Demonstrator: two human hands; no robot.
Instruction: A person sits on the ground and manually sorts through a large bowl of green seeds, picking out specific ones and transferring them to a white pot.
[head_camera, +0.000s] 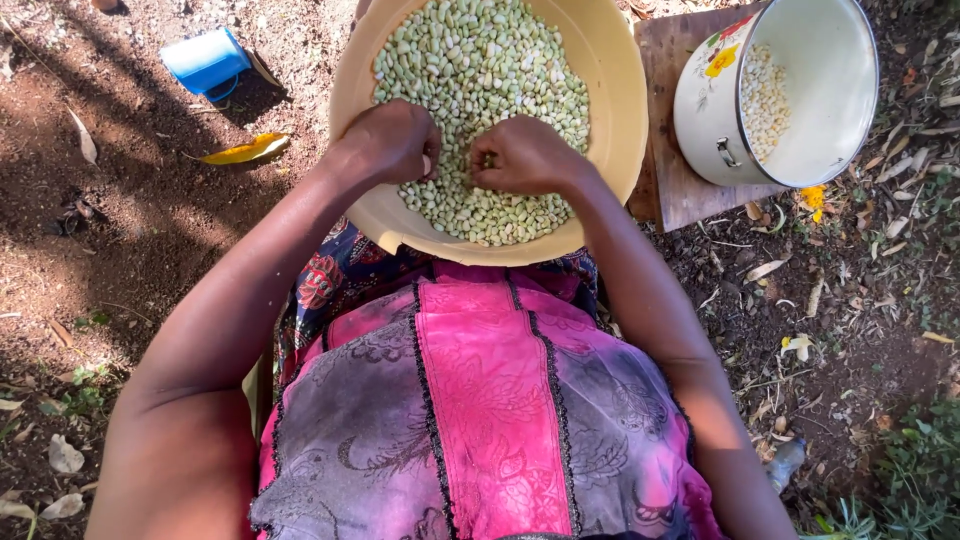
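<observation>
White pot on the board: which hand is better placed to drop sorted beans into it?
Probably the right hand: the white pot stands on the right of the yellow basin, while the left hand would have to cross over.

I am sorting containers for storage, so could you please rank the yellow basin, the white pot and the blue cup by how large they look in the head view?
1. Yellow basin, largest.
2. White pot, clearly smaller.
3. Blue cup, smallest, and partly in shadow.

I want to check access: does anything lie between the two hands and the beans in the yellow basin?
Nothing visible does. The left hand and the right hand already rest directly on the pale green beans inside the yellow basin.
</observation>
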